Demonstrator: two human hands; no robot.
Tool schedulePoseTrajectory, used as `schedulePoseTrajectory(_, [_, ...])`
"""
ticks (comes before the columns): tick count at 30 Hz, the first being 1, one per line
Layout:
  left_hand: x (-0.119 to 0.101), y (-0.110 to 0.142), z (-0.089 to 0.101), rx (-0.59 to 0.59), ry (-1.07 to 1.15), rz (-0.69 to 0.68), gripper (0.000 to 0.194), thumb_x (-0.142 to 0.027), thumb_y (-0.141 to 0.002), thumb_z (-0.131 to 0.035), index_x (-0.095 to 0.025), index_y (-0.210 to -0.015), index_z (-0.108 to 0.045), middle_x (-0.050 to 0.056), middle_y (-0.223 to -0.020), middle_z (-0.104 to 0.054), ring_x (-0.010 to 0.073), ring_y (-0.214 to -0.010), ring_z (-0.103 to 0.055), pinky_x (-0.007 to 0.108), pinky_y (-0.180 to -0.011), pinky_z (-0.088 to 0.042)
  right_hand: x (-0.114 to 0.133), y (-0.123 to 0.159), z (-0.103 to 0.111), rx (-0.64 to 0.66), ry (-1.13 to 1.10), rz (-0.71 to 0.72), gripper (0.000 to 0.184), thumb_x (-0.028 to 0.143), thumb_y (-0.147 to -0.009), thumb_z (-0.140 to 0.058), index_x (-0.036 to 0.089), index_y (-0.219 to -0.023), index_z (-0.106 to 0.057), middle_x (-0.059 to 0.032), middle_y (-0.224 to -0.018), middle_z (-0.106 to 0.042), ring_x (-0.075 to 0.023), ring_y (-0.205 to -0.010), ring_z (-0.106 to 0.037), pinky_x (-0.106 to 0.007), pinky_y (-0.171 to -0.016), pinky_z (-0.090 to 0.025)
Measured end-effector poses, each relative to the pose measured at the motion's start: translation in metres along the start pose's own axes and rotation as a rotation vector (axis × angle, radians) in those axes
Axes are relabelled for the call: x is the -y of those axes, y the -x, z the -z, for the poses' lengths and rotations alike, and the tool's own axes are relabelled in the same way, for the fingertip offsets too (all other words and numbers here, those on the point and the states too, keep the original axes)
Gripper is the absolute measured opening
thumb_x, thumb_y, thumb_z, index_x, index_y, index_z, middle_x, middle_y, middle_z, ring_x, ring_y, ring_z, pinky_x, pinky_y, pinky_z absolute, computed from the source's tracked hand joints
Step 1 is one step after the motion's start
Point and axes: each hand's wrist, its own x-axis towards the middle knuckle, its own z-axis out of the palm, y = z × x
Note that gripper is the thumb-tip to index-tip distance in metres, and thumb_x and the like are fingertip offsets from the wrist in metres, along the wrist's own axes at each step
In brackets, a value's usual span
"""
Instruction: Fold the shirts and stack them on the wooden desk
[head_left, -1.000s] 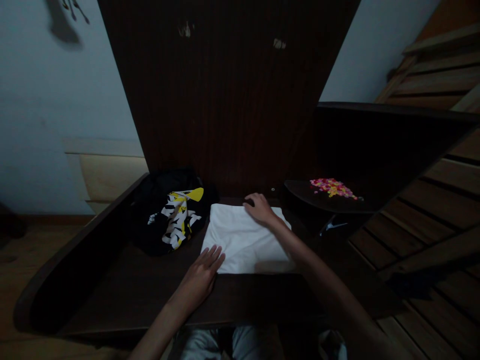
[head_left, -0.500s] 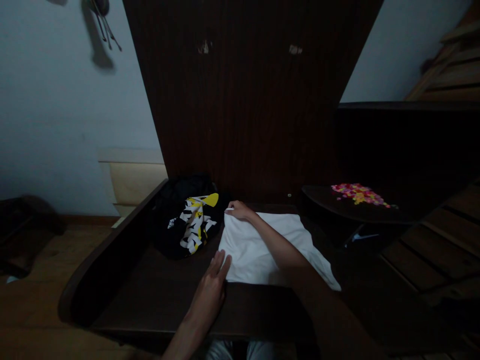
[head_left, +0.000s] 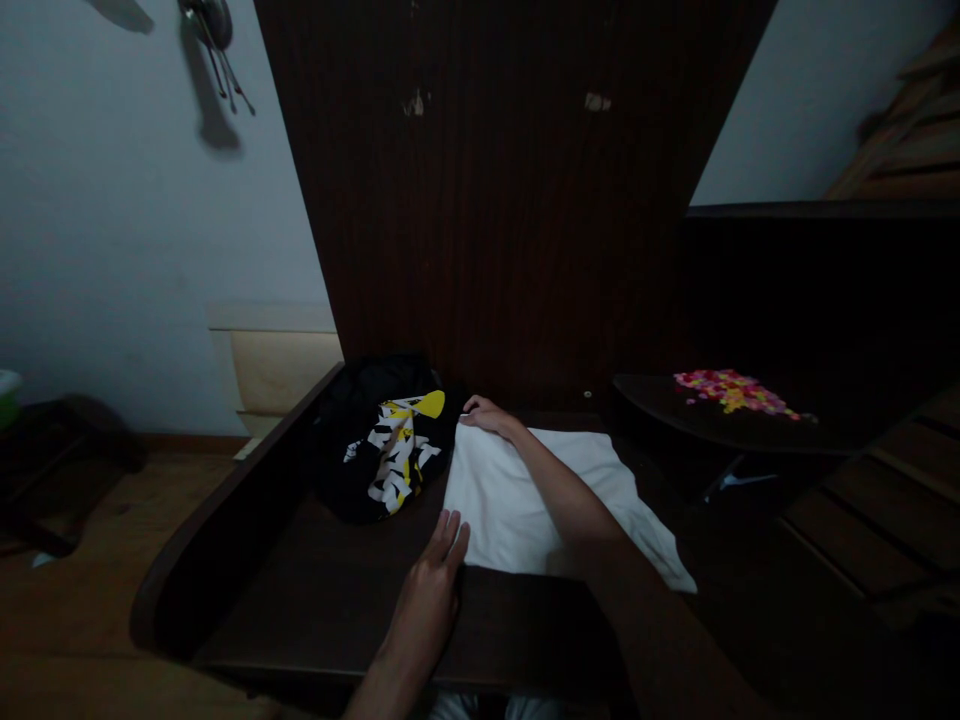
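A white cloth [head_left: 495, 510] lies spread on the dark wooden desk, mostly flat with soft wrinkles; my right forearm crosses over it and hides part. My left hand [head_left: 435, 575] rests at its near left edge, fingers stretched out and touching the fabric. At the far left corner, my right hand [head_left: 491, 415] has its fingers bent and closed on the cloth's edge. Just left of the cloth sits a bunched black garment [head_left: 352, 480] with a white and yellow print.
The desk [head_left: 300, 600] has a raised curved side [head_left: 187, 560] on the left and a tall dark back panel [head_left: 510, 240]. On the right, a rounded shelf [head_left: 652, 410] carries a heap of small pink, red and yellow pieces [head_left: 735, 390].
The view has shifted slightly, moving everything a little right and down. The cloth's left side looks smoother, and its far left corner lies flatter under my right hand.
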Motion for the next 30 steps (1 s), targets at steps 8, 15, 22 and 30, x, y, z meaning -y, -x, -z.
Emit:
schedulePoseTrajectory(8, [-0.004, -0.001, 0.008, 0.041, -0.036, -0.004, 0.093, 0.016, -0.056, -0.032, -0.017, -0.142, -0.045, 0.009, -0.154, -0.037, 0.0209, -0.144, -0.022, 0.038, -0.114, -0.037, 0.001, -0.007, 0.007, -0.011, 0.032, -0.021, 0.031, 0.024, -0.068, -0.079, 0.02, -0.092, -0.06, 0.0047, -0.069, -0.058, -0.0117, -0.066, -0.053, -0.02, -0.06, -0.041])
schedulePoseTrajectory(15, [0.002, -0.005, 0.013, 0.045, -0.025, -0.023, 0.083, 0.015, -0.064, -0.034, -0.017, -0.139, -0.049, 0.009, -0.152, -0.041, 0.0198, -0.144, -0.027, 0.038, -0.114, -0.037, -0.016, 0.009, 0.038, 0.156, 0.055, -0.08, 0.035, 0.038, -0.065, -0.082, 0.019, -0.09, -0.067, -0.0024, -0.09, -0.069, -0.0142, -0.079, -0.061, -0.02, -0.064, -0.045])
schedulePoseTrajectory(22, [0.016, -0.025, 0.03, 0.158, -0.052, -0.014, 0.08, 0.015, -0.066, -0.039, -0.02, -0.138, -0.05, 0.008, -0.151, -0.042, 0.0206, -0.142, -0.033, 0.036, -0.113, -0.039, -0.031, 0.047, 0.079, 0.22, 0.143, -0.15, 0.036, 0.032, -0.058, -0.084, 0.017, -0.088, -0.074, -0.0046, -0.094, -0.073, -0.0184, -0.083, -0.065, -0.022, -0.065, -0.048])
schedulePoseTrajectory(30, [0.038, -0.066, 0.048, 0.151, -0.081, -0.016, 0.067, 0.014, -0.075, -0.035, -0.019, -0.13, -0.056, 0.013, -0.145, -0.05, 0.0238, -0.133, -0.048, 0.041, -0.105, -0.047, -0.047, 0.079, 0.113, 0.26, 0.063, -0.303, 0.022, 0.028, -0.053, -0.084, 0.018, -0.07, -0.075, -0.0028, -0.069, -0.072, -0.0201, -0.064, -0.064, -0.027, -0.058, -0.048])
